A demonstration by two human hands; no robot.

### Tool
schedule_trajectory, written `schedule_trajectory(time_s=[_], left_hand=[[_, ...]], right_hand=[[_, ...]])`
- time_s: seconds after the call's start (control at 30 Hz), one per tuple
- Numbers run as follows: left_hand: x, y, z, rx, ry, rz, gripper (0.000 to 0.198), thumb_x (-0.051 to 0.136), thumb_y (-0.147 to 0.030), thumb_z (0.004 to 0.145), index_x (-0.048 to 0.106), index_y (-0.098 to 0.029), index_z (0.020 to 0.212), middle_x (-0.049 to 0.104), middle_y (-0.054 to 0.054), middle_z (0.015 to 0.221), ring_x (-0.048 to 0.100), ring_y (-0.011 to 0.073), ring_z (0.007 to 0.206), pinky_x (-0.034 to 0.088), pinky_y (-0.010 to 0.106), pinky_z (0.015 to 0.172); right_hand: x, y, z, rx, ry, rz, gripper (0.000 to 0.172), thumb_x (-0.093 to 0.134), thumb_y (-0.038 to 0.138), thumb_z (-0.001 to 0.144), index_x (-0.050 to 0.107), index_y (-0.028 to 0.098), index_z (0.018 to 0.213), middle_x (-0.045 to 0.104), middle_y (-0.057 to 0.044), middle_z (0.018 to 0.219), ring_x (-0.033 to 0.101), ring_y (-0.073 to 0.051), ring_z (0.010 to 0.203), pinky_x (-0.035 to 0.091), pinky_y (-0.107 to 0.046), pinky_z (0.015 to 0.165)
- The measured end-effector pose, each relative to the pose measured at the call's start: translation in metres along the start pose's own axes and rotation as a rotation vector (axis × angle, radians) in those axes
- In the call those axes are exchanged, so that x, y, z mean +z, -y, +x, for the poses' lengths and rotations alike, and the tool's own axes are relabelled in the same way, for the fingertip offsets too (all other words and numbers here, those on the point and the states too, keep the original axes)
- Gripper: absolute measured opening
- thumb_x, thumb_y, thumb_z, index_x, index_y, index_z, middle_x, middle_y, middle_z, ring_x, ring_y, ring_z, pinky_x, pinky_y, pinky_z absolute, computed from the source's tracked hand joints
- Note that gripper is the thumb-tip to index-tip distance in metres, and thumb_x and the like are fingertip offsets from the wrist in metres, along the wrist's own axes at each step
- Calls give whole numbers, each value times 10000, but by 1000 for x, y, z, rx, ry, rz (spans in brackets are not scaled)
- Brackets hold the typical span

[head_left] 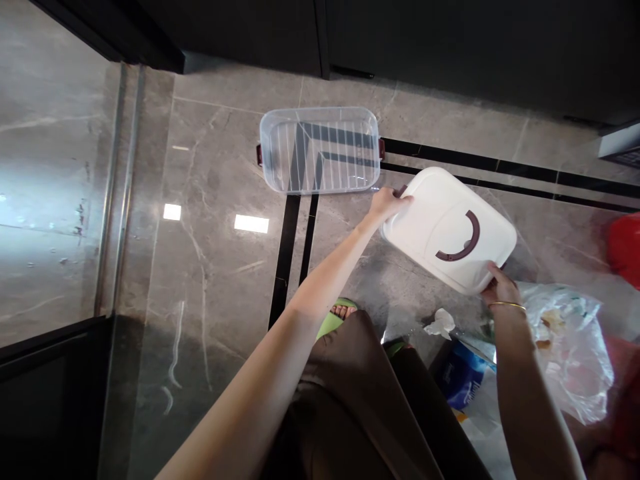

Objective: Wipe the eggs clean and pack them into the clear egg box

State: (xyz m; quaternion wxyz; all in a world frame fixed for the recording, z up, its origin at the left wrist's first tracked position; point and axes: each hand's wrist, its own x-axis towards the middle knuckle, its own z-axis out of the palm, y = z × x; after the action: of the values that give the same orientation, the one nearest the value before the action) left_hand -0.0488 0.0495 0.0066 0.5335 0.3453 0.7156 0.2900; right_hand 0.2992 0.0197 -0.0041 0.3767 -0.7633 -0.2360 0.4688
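I hold a white plastic lid [440, 220] with a dark maroon curved handle in both hands, tilted above the floor. My left hand [387, 202] grips its far left corner, fingers curled over the edge. My right hand [500, 285], with a gold bangle at the wrist, grips its near right corner. A clear plastic box [320, 150] with maroon side clips sits open and empty on the grey marble floor, just beyond and left of the lid.
A clear plastic bag [570, 347] with scraps, a blue packet [463, 380] and a crumpled tissue [440, 325] lie at the right. A red object [625, 247] shows at the right edge. Dark cabinets line the far side; a glass panel stands at the left.
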Motion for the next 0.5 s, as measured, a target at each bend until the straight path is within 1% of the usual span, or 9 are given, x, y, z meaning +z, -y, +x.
schedule_trajectory(time_s=[0.07,0.17,0.27,0.37,0.5], left_hand=[[0,0,-1,1,4,-10,260,658,-412,763,635,-155,785,696,123,921,649,232,890,476,318,786],[1,2,-1,12,-11,-8,255,664,-410,758,633,-158,776,695,110,905,650,229,894,469,305,783],[3,5,1,24,-32,0,242,666,-405,753,641,-165,761,695,93,879,648,220,886,465,296,786],[6,8,3,44,-52,10,238,656,-406,754,643,-169,746,693,85,860,647,209,851,466,291,765],[7,10,5,50,-92,40,243,662,-417,728,625,-178,724,678,67,814,640,208,820,458,288,738]], right_hand=[[-2,-2,1,-18,11,2,194,771,286,500,736,313,689,670,-101,1198,602,-288,1166,540,-254,474],[-4,-5,4,-34,38,17,170,769,273,527,741,301,692,689,-97,1142,683,-240,969,530,-222,473],[-4,-6,7,-33,38,48,152,762,244,553,742,271,701,708,-83,1049,687,-178,773,529,-194,482],[-2,-4,8,-14,3,89,164,754,205,564,737,223,726,710,-67,951,663,-145,709,554,-185,521],[1,-1,4,42,-16,78,188,749,191,560,708,177,742,703,-46,844,642,-144,669,578,-206,552]])
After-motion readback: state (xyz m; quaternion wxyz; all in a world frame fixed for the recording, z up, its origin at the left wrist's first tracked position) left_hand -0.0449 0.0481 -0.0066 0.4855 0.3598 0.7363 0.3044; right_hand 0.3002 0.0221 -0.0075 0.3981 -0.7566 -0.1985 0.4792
